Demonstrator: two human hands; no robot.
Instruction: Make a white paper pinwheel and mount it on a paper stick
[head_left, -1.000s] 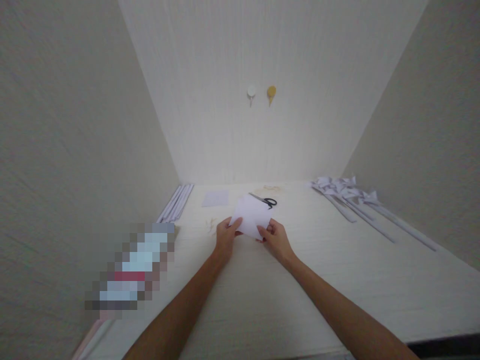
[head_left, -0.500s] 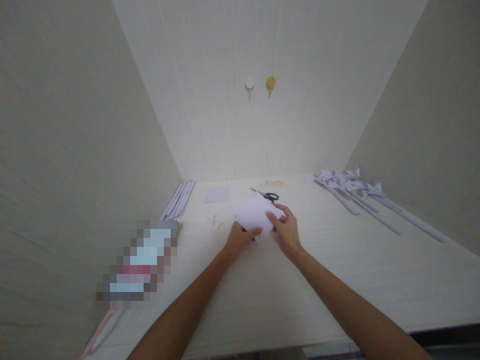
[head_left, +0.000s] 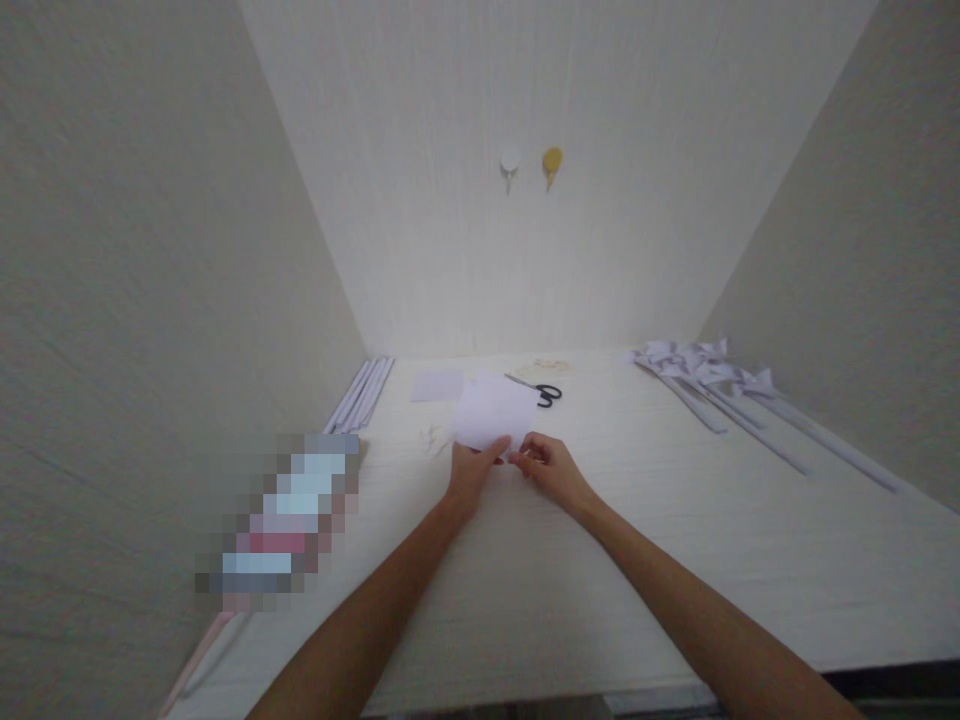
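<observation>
Item: white paper sheet [head_left: 491, 412], held just above the table [head_left: 675, 540] near its middle, toward the far edge; left hand [head_left: 471, 472] pinches the near left edge, thumb on top; right hand [head_left: 549, 468] pinches the near corner with fingertips closed on it. Change: half a second ago the right hand lay over the sheet's right side, pressing it; now it has drawn back to the near corner and the sheet tilts up and away, so the work reads as moving from pressing to re-gripping or turning the sheet. Adjacent: black-handled scissors [head_left: 541, 390] just beyond the sheet; small paper square [head_left: 437, 385] at far left; folded paper pinwheels on sticks [head_left: 712, 385] along the far right corner; paper strips [head_left: 363, 392] at the left edge; two wall hooks [head_left: 531, 166] above.
</observation>
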